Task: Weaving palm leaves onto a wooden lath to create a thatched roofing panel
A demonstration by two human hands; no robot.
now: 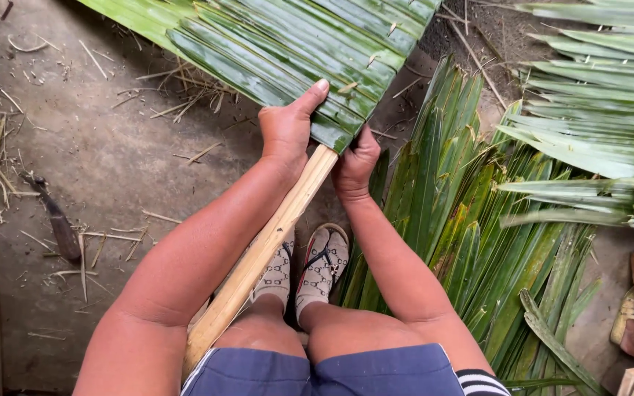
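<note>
Panel (288,44) of folded green leaves on a pale stick (258,257), slanting from the lap to the floor (111,161). Left hand (285,132) presses the last leaf, grip closed over the stick; right hand (355,165) pinches its edge. Risk: released fold springs open. Leaf pile (464,235) crowds the right; bare floor lies left.

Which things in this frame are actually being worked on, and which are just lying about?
In hand:
left hand and right hand on the folded leaf panel
wooden slat the leaves fold over

Lying about:
loose leaf pile
knife on the floor
dry scraps
</note>
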